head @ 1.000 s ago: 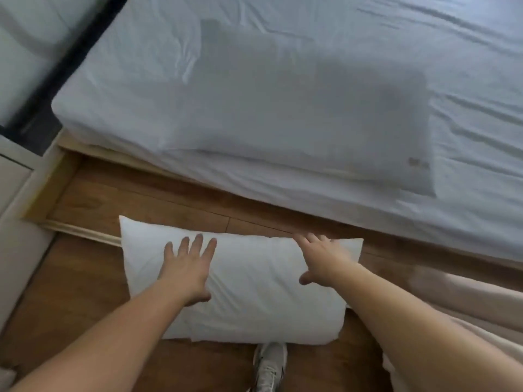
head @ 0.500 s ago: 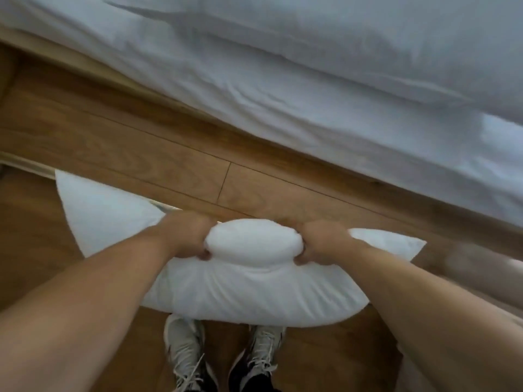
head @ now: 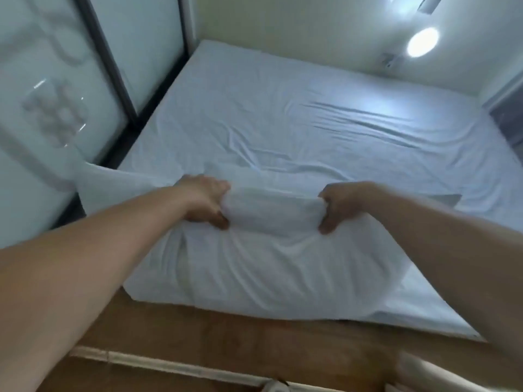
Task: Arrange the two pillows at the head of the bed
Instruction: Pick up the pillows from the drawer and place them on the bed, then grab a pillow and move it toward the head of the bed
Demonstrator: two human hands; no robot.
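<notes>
A white pillow (head: pixel 254 267) hangs over the near edge of the bed (head: pixel 311 94), bunched at its top between my hands. My left hand (head: pixel 205 203) grips the bunched fabric on the left and my right hand (head: pixel 338 206) grips it on the right. One corner of this pillow sticks out to the left. Behind it lies a second, pale blue pillow (head: pixel 232 174) on the mattress, mostly hidden, with a grey corner showing at the right. The pale blue sheet is wrinkled.
A wooden bed platform (head: pixel 226 338) runs along the near side. A frosted glass partition with a dark frame (head: pixel 119 80) borders the bed's left side. Walls close off the far side. A round lamp (head: pixel 423 42) glows at top right. Beige cloth (head: pixel 424 372) lies at bottom right.
Both hands went from resting flat on the white pillow on the floor to gripping it, then lifted it from the floor up to the bed's near edge.
</notes>
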